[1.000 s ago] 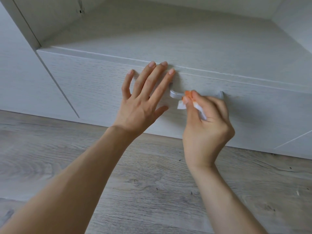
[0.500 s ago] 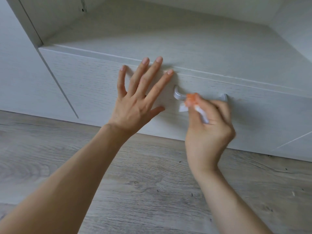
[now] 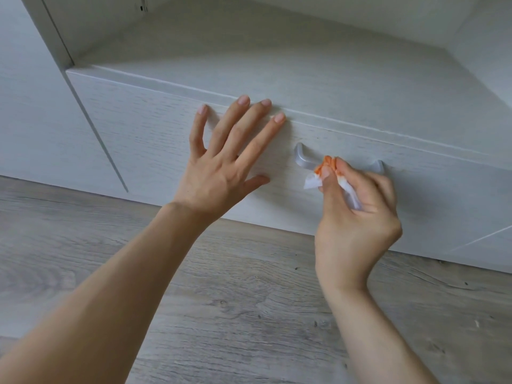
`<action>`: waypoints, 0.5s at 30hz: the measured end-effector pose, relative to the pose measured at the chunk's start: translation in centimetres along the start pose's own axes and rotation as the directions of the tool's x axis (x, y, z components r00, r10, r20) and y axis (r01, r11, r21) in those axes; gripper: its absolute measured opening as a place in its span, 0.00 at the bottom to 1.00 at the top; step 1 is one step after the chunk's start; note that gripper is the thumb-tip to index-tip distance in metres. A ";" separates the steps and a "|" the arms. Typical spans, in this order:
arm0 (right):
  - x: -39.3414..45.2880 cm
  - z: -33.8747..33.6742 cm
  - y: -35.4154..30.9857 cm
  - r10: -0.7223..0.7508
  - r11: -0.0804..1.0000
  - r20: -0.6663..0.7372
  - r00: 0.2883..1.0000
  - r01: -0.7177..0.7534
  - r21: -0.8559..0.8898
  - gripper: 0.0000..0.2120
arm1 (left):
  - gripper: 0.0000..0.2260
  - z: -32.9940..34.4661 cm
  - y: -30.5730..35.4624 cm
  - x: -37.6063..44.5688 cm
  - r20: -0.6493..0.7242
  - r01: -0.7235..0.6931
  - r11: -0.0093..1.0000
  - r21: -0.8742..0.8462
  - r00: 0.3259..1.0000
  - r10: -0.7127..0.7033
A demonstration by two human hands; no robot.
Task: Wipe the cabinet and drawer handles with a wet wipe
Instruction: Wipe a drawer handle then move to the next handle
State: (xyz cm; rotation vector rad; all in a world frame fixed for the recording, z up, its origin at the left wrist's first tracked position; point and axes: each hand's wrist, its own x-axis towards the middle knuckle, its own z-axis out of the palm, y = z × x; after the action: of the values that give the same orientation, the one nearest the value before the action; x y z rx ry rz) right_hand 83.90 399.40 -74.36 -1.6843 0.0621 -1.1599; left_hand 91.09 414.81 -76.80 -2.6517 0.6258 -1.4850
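Surroundings: a pale grey wood-grain drawer front [image 3: 155, 126] sits low, just above a grey wood-plank floor [image 3: 249, 314]; a flat pale shelf top [image 3: 277, 51] runs back behind the drawer's upper edge, and a plain cabinet door panel [image 3: 36, 120] stands to the left across a narrow seam.
In the way: the right hand [image 3: 357, 223] covers the middle and most of the right half of the brushed silver bar handle [image 3: 303, 159]; only the handle's left bend and its right end show.
Handle axis: the long axis runs left to right along the drawer front, dipping slightly towards the right in this view; both ends curve back to the drawer face.
Wet wipe: a crumpled white wipe with an orange patch [image 3: 327, 164] is pressed against the handle bar, right of the left bend; a white corner hangs below the thumb, and more white shows along the index finger.
Right hand fingers: curled, thumb and forefinger pinching the wipe.
Left hand [image 3: 221, 167]: flat on the drawer front left of the handle, apart from it; fingers [image 3: 241, 123] straight and spread, tips at the drawer's top edge.
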 end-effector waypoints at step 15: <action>0.2 0.6 -0.6 0.024 1.000 0.025 0.999 -0.023 -0.019 0.08 | 0.42 0.0 -0.1 0.0 -0.018 -0.006 1.000 -0.005 1.000 0.006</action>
State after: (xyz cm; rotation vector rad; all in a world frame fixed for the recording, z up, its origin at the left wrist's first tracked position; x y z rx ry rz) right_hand 84.12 399.97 -73.78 -1.7102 0.0773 -1.1236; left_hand 91.15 414.85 -76.79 -2.6409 0.6397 -1.5093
